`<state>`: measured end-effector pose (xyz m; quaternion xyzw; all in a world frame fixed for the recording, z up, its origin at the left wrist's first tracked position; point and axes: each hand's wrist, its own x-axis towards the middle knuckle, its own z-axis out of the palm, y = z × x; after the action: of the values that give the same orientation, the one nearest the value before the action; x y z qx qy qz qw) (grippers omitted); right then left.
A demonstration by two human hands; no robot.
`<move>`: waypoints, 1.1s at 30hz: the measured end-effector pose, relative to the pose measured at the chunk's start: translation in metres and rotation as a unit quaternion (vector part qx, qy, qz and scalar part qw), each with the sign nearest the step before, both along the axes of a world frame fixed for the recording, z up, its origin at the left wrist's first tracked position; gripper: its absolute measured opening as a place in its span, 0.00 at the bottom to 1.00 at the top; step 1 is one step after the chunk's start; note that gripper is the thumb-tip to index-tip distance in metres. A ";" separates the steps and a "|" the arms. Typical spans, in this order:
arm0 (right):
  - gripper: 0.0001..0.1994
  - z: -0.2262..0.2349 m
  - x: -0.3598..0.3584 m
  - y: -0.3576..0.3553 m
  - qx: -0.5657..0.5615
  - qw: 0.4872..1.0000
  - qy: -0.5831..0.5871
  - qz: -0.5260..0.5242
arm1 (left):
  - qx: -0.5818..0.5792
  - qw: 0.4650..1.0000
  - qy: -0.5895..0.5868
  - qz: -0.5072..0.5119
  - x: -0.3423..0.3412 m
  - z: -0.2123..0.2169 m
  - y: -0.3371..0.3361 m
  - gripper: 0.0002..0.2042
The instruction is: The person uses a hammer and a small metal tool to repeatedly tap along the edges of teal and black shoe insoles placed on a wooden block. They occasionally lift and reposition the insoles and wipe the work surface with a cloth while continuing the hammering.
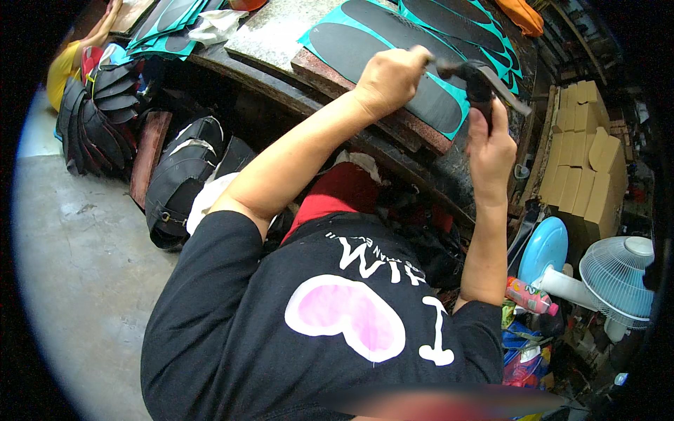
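Note:
My left hand (392, 81) is closed over the teal sheet, its fingers pinched together near a small blurred thing I cannot make out. A hammer (480, 85) is raised in my right hand (491, 151), which wraps its dark handle. One end of the hammer's head points toward my left fingers; the other, flat and greyish, reaches out to the right. Below both hands, a teal sheet with dark grey sole shapes (351, 59) lies on a reddish-brown slab (316, 69). More teal sheets with sole shapes (456, 19) overlap behind it.
A stack of teal sheets (165, 31) sits at the table's far left, beside another person's arm (104, 24). Bundled black curved pieces (88, 133) and a black bag (184, 175) stand left. Cardboard boxes (579, 168), a blue-white fan (618, 281) and a pink bottle (531, 295) are right.

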<state>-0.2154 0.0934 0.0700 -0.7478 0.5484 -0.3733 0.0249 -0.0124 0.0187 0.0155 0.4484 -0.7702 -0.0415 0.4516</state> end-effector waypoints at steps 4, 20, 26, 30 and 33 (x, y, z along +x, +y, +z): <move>0.22 -0.017 -0.031 0.001 0.090 0.993 -0.055 -0.054 | 0.133 0.902 0.411 -0.015 0.022 -0.001 -0.013 0.06; 0.18 0.054 0.007 0.015 -0.081 0.946 -0.279 0.143 | 0.027 0.992 0.122 0.016 0.015 -0.001 0.000 0.10; 0.20 -0.007 -0.010 -0.005 0.136 0.985 -0.105 -0.026 | 0.053 0.971 0.233 0.000 0.011 -0.006 -0.003 0.05; 0.23 -0.012 -0.032 0.027 0.256 0.957 -0.091 -0.101 | 0.104 0.884 0.454 0.038 0.055 -0.007 -0.021 0.05; 0.18 -0.012 -0.029 0.049 0.195 0.978 0.020 -0.069 | 0.094 0.923 0.341 0.150 0.102 -0.003 -0.030 0.07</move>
<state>-0.2439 0.1421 0.0582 -0.6964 0.6611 -0.2451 0.1338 0.0895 -0.0117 0.0129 0.5582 -0.4855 -0.1961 0.6436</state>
